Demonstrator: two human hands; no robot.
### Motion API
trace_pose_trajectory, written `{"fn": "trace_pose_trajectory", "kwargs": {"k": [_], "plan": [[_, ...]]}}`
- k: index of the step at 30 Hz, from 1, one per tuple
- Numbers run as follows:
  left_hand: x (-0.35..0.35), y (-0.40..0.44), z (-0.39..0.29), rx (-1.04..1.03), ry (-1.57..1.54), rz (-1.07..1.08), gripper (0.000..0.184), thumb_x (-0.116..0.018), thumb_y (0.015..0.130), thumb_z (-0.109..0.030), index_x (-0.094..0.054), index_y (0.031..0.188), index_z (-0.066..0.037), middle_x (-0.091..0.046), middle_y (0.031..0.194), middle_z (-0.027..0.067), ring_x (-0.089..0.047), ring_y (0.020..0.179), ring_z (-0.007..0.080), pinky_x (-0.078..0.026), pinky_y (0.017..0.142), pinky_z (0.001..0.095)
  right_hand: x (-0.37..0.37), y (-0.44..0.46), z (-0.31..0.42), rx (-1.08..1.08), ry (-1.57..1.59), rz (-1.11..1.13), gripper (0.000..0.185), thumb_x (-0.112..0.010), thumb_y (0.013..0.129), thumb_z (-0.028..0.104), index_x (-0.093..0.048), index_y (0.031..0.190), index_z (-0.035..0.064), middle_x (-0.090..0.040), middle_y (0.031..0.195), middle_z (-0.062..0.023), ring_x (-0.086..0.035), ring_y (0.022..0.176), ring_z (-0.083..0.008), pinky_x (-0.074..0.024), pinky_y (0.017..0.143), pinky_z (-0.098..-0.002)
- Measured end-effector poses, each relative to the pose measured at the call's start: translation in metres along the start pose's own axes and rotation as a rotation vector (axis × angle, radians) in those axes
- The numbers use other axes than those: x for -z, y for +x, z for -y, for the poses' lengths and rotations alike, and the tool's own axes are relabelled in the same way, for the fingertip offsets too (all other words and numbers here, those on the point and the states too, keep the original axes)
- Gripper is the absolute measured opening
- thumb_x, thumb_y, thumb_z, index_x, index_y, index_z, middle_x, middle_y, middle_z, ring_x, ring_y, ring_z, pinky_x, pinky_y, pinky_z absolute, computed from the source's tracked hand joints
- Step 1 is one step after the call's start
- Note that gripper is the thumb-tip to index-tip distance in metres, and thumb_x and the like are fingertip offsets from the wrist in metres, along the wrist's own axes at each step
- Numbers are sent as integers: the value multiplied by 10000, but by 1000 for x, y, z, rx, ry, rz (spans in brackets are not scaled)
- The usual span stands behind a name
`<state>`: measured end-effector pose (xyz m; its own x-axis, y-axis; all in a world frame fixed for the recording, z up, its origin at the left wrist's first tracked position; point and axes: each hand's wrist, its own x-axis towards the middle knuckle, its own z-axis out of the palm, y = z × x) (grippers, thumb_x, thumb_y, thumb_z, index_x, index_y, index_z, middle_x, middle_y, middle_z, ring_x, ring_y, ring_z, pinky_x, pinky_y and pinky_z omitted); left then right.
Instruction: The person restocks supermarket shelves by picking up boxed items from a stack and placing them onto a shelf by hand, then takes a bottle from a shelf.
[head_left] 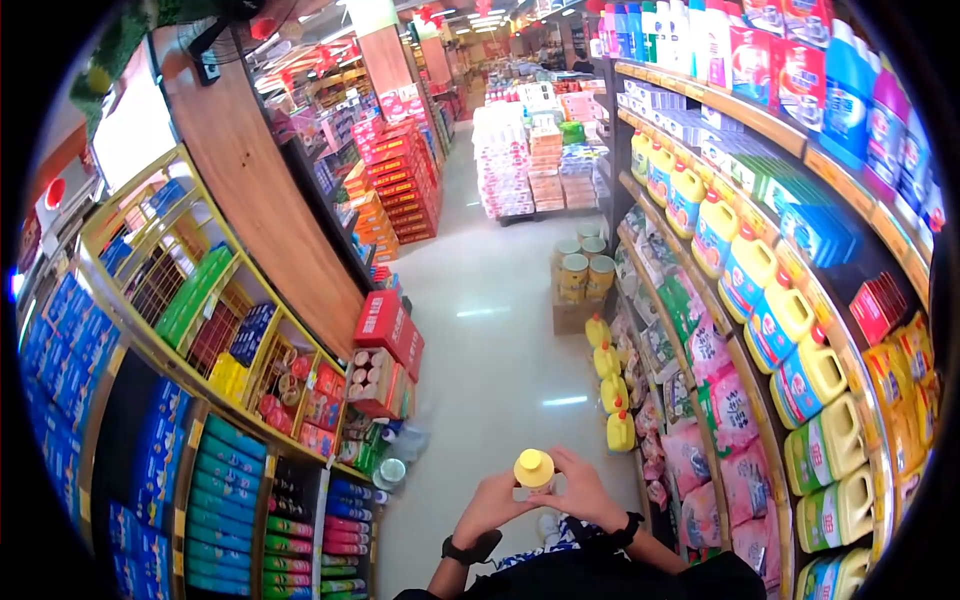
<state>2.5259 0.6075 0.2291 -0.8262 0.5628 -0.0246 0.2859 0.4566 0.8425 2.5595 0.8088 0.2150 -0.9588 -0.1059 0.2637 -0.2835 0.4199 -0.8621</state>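
Observation:
In front of my body, over the aisle floor, I hold a small bottle with a yellow cap [533, 468]. My left hand [490, 508] is closed on its left side and my right hand [590, 492] on its right side. The thumbs come together on the near side. The bottle's cap faces up toward me, and most of its body below the cap is hidden by the cap and fingers. A dark band is on each wrist.
Yellow detergent jugs [775, 318] line the right shelf, above pink bags [735, 410]. More yellow jugs [620, 432] and tins [574, 275] stand on the floor at the right. Red boxes [390, 325] and a yellow rack [225, 330] border the left side. Stacked packages [500, 160] stand farther down the aisle.

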Motion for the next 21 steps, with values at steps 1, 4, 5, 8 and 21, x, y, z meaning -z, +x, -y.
{"fn": "trace_pose_trajectory", "kwargs": {"k": [1,4,5,8,21], "plan": [[8,17,10,-18,2,24,428,-824,852,-265,-701,1221,-87,-752,1130,160,-722,1059,349,-557,897,404,-2,17,-6,-16,34,-4,588,-883,750,308,-634,1222,62,-649,1135,-135,-640,1065,-395,-540,879,-454],[27,61,38,3,-16,47,438,-825,853,-256,-697,1235,-86,-749,1134,176,-720,1063,359,-559,893,407,6,67,-5,-121,-30,38,519,-891,750,314,-665,1143,62,-668,1053,-112,-653,1018,-374,-543,844,-450],[34,76,50,17,-25,48,443,-825,853,-253,-696,1242,-85,-748,1137,178,-719,1064,363,-559,894,407,2,84,-13,-78,-61,-11,500,-892,752,313,-674,1129,68,-671,1034,-106,-658,999,-366,-545,830,-448],[57,126,85,4,15,120,473,-828,854,-268,-688,1263,-77,-746,1143,183,-709,1054,386,-559,888,424,-10,127,-42,-80,-90,-79,452,-894,756,323,-706,1100,99,-688,1003,-98,-676,934,-344,-553,787,-431],[197,381,186,18,218,11,498,-844,834,-396,-714,1160,-43,-758,1023,207,-728,950,413,-572,788,459,-3,446,-140,57,75,4,503,-885,771,423,-707,1093,81,-691,969,-109,-681,880,-343,-543,764,-395]]}}
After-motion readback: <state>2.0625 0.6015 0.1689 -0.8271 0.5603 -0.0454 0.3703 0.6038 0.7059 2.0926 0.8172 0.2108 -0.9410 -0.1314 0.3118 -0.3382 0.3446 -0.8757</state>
